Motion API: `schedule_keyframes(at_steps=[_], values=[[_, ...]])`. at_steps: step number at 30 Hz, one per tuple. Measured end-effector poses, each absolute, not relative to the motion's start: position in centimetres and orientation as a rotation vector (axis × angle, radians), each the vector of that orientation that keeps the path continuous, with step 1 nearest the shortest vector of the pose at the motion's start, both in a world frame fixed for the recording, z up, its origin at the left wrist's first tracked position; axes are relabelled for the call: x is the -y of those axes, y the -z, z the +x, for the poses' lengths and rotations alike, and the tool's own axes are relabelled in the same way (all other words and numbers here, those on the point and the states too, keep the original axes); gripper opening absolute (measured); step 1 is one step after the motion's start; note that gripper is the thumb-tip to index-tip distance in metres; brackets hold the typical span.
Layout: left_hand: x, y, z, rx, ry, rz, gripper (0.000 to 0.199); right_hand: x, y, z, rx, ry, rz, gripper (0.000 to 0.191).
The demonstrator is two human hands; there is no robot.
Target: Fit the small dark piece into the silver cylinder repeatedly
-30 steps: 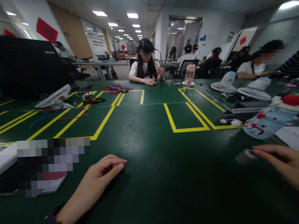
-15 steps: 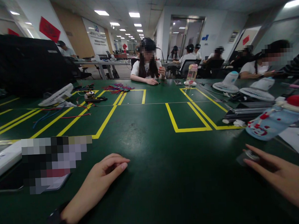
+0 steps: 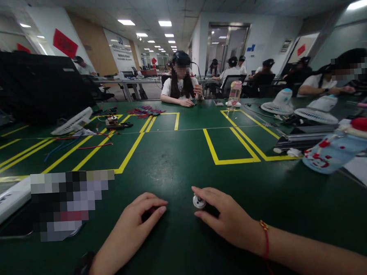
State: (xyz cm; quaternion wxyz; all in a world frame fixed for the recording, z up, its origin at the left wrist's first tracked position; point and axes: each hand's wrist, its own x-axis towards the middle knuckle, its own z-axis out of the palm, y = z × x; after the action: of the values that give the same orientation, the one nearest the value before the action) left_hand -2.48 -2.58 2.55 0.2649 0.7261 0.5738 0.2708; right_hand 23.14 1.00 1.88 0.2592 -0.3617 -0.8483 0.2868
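Well to the left of the fingers of the left hand [image 3: 138,222], I see a white box [image 3: 10,202] on the surface [image 3: 177,248]; if this hand made a wide move outward, I think it could push the box. Beyond these fingers, also to their left, lies a red wire [image 3: 95,147]. The left thumb and first finger are bent, and their tips come almost together. I see nothing between them, but from my distance I cannot tell if they touch.

The small metal part [image 3: 199,201] is to the right of the left fingertips, apart from them. The thumb and first finger of the right hand [image 3: 229,215] pinch it. Here I would worry most: the part looks round, so with a weak thumb it could turn, slip out and roll away. How firmly the thumb presses, I cannot see. The left fingertips are near, so a hasty move inward could bump it loose.

The red bracelet [image 3: 265,242], behind the right fingers, has a hanging end which could catch. Beyond these fingers and well to their right stands a blue bottle [image 3: 324,152]; a wide swing might hit it.
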Motion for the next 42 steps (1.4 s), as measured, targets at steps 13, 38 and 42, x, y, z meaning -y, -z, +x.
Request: schedule_keyframes(at_steps=[13, 38, 42], values=[[0.2, -5.3, 3.5, -1.358, -0.888, 2.051, 0.015, -1.0, -1.5, 23.7, 2.179, -0.882, -1.107, 0.041], [2.5, -0.8, -6.0, -1.64, -0.731, 1.84, 0.026, -0.3, 1.0, 49.6, 2.002, 0.168, -1.759, 0.061], [2.4, -0.8, -5.8, -1.636, -0.727, 1.825, 0.027, -0.1, -1.3, 42.9, 2.002, 0.485, -1.433, 0.067]])
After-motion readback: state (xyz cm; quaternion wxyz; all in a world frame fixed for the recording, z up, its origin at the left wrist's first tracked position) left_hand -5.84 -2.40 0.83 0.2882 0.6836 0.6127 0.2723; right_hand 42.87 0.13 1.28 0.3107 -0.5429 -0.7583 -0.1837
